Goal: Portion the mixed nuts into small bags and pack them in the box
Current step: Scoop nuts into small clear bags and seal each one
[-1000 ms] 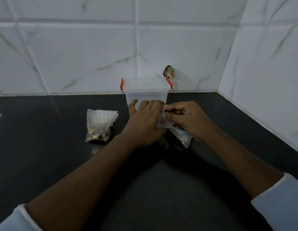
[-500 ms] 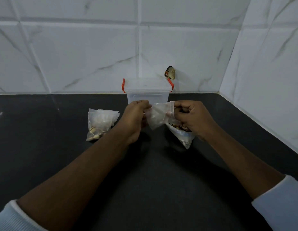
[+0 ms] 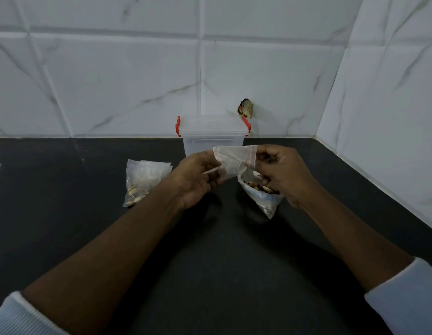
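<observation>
Left hand (image 3: 198, 181) and right hand (image 3: 281, 171) pinch an empty small bag (image 3: 234, 160) before the box (image 3: 212, 137) — a slack mouth could spill nuts (image 3: 261, 189).

Home kitchen, prob.: dark stone worktop (image 3: 210, 274) in a corner, white marble-look tiled walls (image 3: 113, 81) at far & right sides.

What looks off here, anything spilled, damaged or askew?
One oddity: a dark brown-and-red patch on the wall tile just behind the box, above its right-hand clip; chipped tile or a stuck scrap, I cannot tell. The open nut bag lies tilted on the counter by the right hand, but no loose nuts show.
</observation>
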Demonstrator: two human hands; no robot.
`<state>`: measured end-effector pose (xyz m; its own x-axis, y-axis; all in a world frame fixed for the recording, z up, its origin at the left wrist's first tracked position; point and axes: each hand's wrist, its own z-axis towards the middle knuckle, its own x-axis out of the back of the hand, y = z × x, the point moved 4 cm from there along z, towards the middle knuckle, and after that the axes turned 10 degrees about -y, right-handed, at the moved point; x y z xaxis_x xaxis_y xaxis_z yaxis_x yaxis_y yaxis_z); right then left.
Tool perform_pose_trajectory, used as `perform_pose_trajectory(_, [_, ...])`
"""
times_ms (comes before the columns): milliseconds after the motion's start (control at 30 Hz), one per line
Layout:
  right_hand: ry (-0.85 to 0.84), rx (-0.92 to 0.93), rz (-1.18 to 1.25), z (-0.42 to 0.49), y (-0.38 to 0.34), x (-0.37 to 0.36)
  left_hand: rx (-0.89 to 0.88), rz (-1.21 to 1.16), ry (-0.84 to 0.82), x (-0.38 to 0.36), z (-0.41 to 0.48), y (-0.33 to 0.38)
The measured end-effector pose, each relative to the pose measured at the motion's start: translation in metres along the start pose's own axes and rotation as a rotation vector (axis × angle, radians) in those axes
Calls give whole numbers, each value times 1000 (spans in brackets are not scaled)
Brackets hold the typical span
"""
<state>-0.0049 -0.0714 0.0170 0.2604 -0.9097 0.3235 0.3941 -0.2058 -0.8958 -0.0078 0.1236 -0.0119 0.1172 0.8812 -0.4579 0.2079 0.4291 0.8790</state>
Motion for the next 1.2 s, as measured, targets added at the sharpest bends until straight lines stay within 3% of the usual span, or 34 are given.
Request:
perform_pose_trajectory(100, [-9,-28,30,1,2,1,-29,67,44,6,5,-2])
perform_pose_trajectory(267, [12,-107,45,1,8,4,-109,-35,117,14,9,3])
perform_pose_trajectory(433, [13,-118,42,3,10,6,-78,-19,16,7,5,3])
perform_pose_trajectory(733, [14,-127,-73,3,8,8,-45,45,81,9,6,1])
perform_pose_trajectory(933, [-95,-117,-112,1,4,5,-5,10,113,8,3,0])
perform_pose_trajectory(1200, [-123,-122,-114,0,1,0,-163,27,192,7,10,-2])
